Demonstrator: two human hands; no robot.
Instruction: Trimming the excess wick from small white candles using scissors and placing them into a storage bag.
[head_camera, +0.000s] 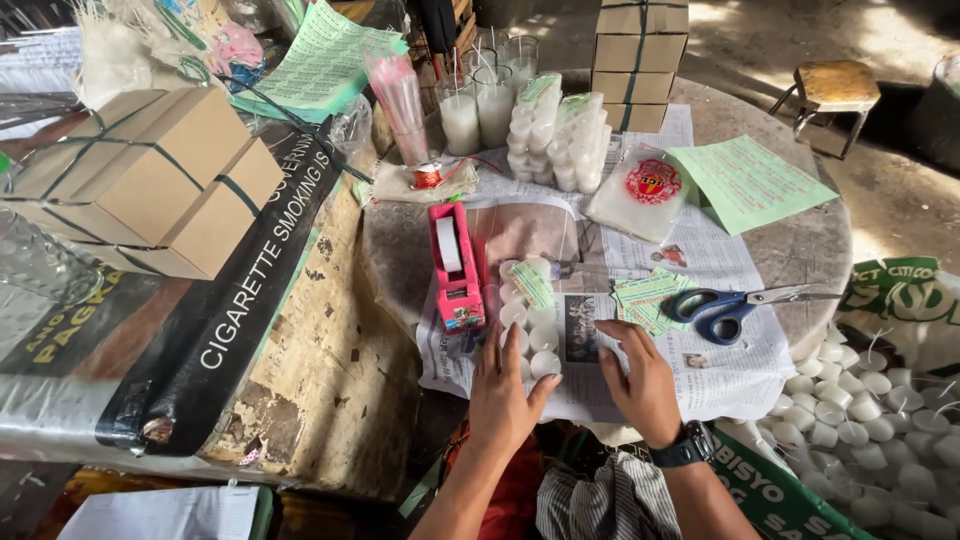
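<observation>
My left hand (503, 395) rests flat on the newspaper (735, 365), fingertips touching a clear-wrapped pack of small white candles (530, 310) with a green paper label on top. My right hand (640, 375), with a black watch at the wrist, lies palm down just right of that pack, fingers spread on the clear wrap. A pink tape dispenser (456, 268) stands left of the pack. Blue-handled scissors (735, 305) lie to the right beside a small stack of green labels (645, 298).
Finished candle packs (560, 135), glass candles (478, 110) and a stack of cardboard boxes (638, 60) stand at the back. Strapped boxes (150, 175) sit on the left. Loose white candles (860, 400) fill a sack on the right. A green sheet (750, 180) lies on the round table.
</observation>
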